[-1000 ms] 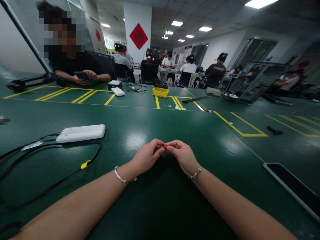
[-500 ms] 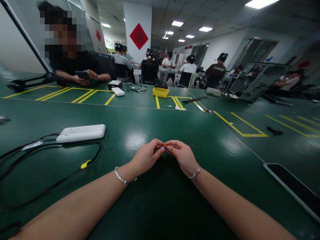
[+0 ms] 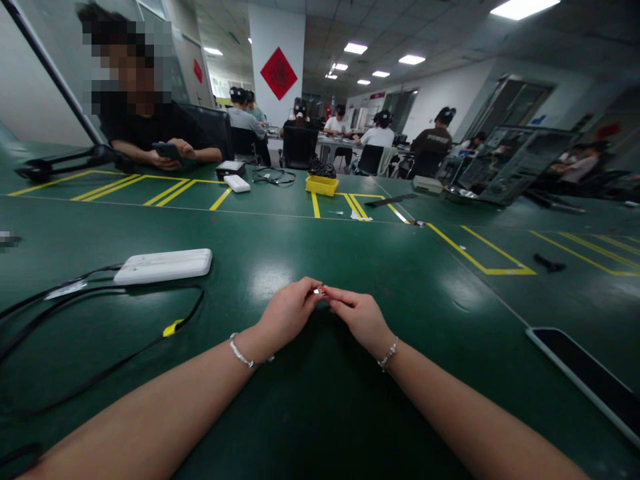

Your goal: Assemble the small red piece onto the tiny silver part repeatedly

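Between my fingertips, over the middle of the green table (image 3: 320,413), is a small red and silver piece (image 3: 321,291). My left hand (image 3: 287,313) pinches it from the left between thumb and fingers. The fingers of my right hand (image 3: 363,317) are closed at its right side. The piece is too small to tell what it is, and the fingertips hide part of it. Each of my wrists wears a silver bracelet.
A white power bank (image 3: 165,267) with black cables lies at the left, a phone (image 3: 585,373) at the right. Farther back stand a yellow box (image 3: 321,185) and a metal frame case (image 3: 515,160). A person (image 3: 150,127) holds a phone across the table, back left.
The small piece has turned and shifted slightly left, showing a silver part. My right hand's fingers have straightened somewhat and moved a little left and down.
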The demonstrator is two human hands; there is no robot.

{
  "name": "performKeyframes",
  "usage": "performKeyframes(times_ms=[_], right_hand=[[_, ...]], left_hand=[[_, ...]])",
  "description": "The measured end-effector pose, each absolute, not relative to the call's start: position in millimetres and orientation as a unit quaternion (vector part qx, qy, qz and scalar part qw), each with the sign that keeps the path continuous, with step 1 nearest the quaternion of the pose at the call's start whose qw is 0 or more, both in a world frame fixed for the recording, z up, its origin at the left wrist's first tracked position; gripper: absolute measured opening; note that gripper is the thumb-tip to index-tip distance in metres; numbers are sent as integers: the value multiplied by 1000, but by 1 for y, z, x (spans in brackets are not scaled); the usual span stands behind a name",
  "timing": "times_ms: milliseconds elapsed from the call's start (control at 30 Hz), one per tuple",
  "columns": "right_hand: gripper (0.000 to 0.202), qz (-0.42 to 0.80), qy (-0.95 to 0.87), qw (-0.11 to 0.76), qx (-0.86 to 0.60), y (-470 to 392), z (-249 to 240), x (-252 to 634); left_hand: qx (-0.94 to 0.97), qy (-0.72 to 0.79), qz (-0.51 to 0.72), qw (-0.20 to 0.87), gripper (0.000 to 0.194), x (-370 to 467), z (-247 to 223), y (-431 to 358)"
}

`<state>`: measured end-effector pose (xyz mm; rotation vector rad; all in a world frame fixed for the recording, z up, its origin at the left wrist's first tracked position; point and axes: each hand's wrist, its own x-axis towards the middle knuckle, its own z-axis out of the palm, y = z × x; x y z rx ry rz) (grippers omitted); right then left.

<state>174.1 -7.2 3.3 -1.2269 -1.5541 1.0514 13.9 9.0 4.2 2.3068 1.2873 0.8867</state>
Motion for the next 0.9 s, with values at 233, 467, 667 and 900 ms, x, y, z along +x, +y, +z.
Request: performKeyframes(times_ms=[233,467,667,900], right_hand=[[17,583,-494,471,-441,-6,10,179],[16,720,-405,440,-353,-9,15,181],[24,784,-408,384,-268,-10,13,184],[22,746,-429,416,-292,-9,13,182]], left_hand=[[830,432,313,160,19,18,6,3],[858,369,339,113,22,20,10,-1],[872,313,355,124,27,17,11,-1],[866,316,365,131,26,20,14,-2]])
